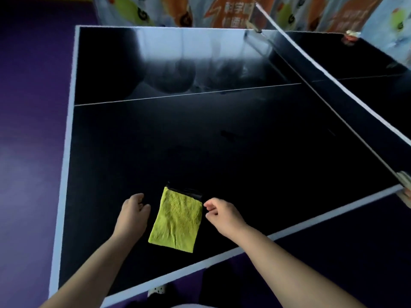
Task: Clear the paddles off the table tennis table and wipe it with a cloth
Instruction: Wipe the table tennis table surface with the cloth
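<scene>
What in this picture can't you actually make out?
- Head view, right edge: a pale thing at the table corner is cut off by the frame; paddle or not, unclear.
- Far corner: a small object is too blurred to name.
- Whether the right hand pinches the cloth is unclear: the cloth's dark edge merges with the dark table.
- Background banners: print blurred.

Folded yellow-green cloth (176, 218) flat on dark table tennis table (200, 141)
</scene>
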`<state>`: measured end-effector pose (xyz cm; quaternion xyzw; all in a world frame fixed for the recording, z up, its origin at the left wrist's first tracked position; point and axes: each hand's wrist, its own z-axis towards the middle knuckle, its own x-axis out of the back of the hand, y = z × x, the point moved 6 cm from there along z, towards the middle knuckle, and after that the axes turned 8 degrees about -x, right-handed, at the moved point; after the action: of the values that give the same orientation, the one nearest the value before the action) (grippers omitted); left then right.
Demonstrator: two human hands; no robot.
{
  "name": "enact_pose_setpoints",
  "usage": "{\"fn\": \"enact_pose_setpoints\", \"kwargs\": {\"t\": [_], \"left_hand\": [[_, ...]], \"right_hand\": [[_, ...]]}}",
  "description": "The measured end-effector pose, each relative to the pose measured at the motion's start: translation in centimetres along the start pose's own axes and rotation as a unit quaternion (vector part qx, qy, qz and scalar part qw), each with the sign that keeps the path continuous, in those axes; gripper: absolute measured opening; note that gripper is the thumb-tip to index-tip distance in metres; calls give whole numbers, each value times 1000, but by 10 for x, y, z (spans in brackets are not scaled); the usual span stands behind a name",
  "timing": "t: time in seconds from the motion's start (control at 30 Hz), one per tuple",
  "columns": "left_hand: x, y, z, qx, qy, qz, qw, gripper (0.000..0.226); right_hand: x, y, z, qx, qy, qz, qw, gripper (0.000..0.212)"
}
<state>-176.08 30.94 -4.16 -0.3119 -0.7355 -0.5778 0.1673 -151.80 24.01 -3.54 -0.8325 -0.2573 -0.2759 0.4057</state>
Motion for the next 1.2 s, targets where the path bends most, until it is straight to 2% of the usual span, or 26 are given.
{"fn": "enact_pose_setpoints", "kwargs": {"t": [0.2,0.33,0.43,0.5,0.63,0.73,0.87,1.0,1.07,1.2], "left_hand": [[-32,-13,-21,89,27,27,995,36],[-69,-22,-32,143,-30,33,989,46],[-80,-27,-39,192,-2,26,981,58],[-83,-30,-41,200,5,31,979,57],[-80,-33,-47,196,2,89,977,38],[-73,-36,-55,177,13,107,978,25],[-52,-50,-79,149,38,71,986,14],[-21,-86,-117,149,48,52,986,15],[-4,-106,-137,145,55,39,987,17],[28,-149,-178,147,73,11,986,17]], "right_hand": [[-24,-10,36,91,-167,-117,975,42],[-37,-16,48,145,-241,-183,942,53],[-48,-10,50,159,-277,-238,917,64],[-51,-5,48,170,-274,-277,905,67],[-58,2,35,166,-273,-304,898,67],[-62,0,23,149,-255,-306,905,65],[-84,-21,3,118,-210,-290,926,60],[-137,-48,-27,22,-145,-203,968,64],[-173,-63,-45,11,-133,-213,968,63],[-242,-92,-81,54,-159,-255,952,59]]}}
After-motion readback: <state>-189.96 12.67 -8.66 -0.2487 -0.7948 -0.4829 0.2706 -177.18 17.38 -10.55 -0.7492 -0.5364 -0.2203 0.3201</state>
